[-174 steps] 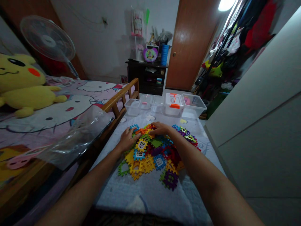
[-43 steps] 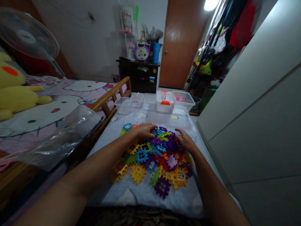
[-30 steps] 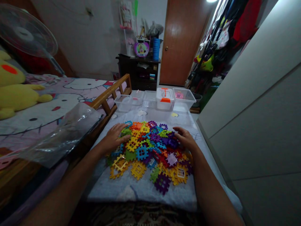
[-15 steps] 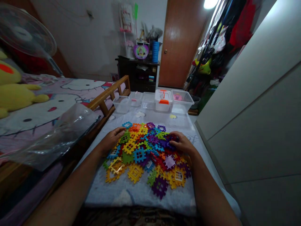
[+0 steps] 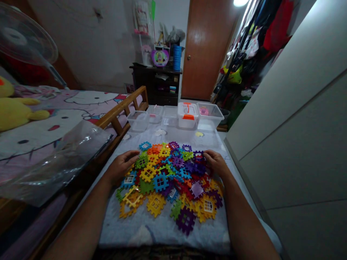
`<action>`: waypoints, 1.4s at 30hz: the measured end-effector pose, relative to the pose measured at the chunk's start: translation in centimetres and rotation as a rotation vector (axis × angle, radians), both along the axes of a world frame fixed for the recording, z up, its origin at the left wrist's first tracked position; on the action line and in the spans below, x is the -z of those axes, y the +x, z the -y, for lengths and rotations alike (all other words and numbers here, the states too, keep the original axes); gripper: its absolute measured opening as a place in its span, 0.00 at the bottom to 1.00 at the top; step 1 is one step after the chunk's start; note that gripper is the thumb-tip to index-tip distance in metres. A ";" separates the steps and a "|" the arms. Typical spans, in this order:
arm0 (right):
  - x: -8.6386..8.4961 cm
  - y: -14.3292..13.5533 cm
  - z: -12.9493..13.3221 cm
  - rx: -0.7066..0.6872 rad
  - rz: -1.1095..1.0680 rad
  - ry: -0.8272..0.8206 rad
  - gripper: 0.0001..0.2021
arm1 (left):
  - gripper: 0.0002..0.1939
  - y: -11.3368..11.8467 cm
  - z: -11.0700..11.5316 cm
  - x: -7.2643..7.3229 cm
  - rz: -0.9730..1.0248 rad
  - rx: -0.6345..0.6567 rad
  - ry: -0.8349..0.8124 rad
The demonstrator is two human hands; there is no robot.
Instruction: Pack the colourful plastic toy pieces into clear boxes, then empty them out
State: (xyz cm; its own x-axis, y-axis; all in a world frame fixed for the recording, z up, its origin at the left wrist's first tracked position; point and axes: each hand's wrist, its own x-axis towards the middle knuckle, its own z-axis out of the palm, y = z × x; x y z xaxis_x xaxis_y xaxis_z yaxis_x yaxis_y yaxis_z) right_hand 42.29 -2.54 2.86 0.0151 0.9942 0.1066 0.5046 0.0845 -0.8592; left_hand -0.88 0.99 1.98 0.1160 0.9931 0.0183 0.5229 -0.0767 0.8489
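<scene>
A heap of colourful interlocking plastic tiles [image 5: 161, 181] with toothed edges, many with window-like cutouts, lies spread on the blue cloth. My left hand [image 5: 121, 166] rests against the heap's left side, its fingers stretched toward a green tile [image 5: 141, 161]. Along the right side, my right hand [image 5: 217, 162] is loosely curved, fingertips beside a dark purple tile [image 5: 198, 155]; they may touch it. Neither hand appears to grip a tile. Nearer me lie another purple tile [image 5: 186, 220] and a yellow tile [image 5: 155, 204].
Clear plastic bins [image 5: 138, 122] line the far end, one a lidded box [image 5: 187, 116] with orange latches. A wooden bed rail [image 5: 121, 108] and a clear plastic bag [image 5: 62, 162] are on the left. A pale cabinet [image 5: 292, 144] borders the right.
Both hands have moved slightly outward from the heap, the left one to the left and the right one to the right. The view has shifted a little.
</scene>
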 end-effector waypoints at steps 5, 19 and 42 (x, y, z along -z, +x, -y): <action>0.7 1.9 -0.5 0.254 -0.100 0.029 0.23 | 0.35 0.8 0.4 0.4 0.110 0.010 -0.026; -0.3 2.2 0.6 -0.029 0.344 0.004 0.10 | 0.27 0.5 0.6 -0.2 0.181 -0.047 -0.035; -0.8 2.4 0.7 0.020 -0.157 -0.050 0.17 | 0.26 0.0 0.2 0.7 0.208 -0.083 -0.037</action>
